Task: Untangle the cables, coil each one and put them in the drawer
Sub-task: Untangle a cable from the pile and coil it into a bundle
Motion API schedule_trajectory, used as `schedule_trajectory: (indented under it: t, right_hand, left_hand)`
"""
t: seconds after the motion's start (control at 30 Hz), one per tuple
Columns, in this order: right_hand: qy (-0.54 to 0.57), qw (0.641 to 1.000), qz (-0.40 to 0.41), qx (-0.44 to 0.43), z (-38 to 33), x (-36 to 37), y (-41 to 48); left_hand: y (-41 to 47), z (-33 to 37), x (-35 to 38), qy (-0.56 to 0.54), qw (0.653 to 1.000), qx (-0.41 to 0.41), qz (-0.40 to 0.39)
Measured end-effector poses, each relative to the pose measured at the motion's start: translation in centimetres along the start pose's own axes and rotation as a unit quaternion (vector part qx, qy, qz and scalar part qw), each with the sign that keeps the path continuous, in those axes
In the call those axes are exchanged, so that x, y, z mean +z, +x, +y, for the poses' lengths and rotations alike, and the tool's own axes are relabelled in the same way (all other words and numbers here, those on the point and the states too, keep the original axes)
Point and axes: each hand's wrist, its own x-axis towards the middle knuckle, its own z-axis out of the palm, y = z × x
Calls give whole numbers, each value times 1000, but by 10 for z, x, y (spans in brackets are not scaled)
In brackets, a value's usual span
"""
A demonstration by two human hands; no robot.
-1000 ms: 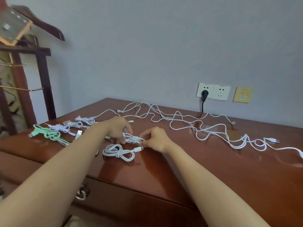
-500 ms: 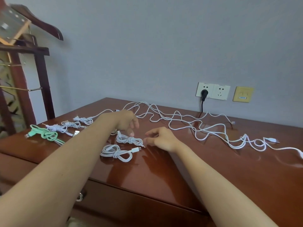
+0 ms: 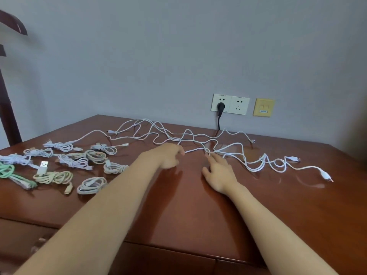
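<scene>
Glossy red-brown tabletop [image 3: 188, 205] under a grey wall, seen from the head camera. Loose white cables [image 3: 198, 139] sprawl in a tangle across the back and out to the right, below the wall sockets [image 3: 230, 104]. Coiled bundles [image 3: 91, 155] sit grouped at the left, with a green cable [image 3: 8, 171] at the far edge. Left hand [image 3: 168, 155] hovers, blurred, fingers curled downward right beside a white strand; whether it pinches it, I can't tell. Right hand [image 3: 218, 173] sits low, fingers [image 3: 210, 158] stretched straight, tips touching the tangle, gripping nothing. Drawer front [image 3: 168, 261] runs along below, closed.
</scene>
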Motion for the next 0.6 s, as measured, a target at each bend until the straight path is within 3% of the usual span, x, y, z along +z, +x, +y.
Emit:
schedule_trajectory:
  t: [0.13,0.27,0.43,0.6]
  right_hand:
    - [-37,999,4,-4,13,-2,1]
    - [-14,997,44,63,22,0,13]
    - [-67,988,76,118,28,0,22]
    - [-95,962,249,59,38,-1,29]
  left_hand:
    - [15,7,20,-1,1000,-3,-4]
    - [30,18,39,-1,1000,-13,4]
    - [45,21,62,-45,991,-44,117]
    - [62,19,64,-36,981,-46,186]
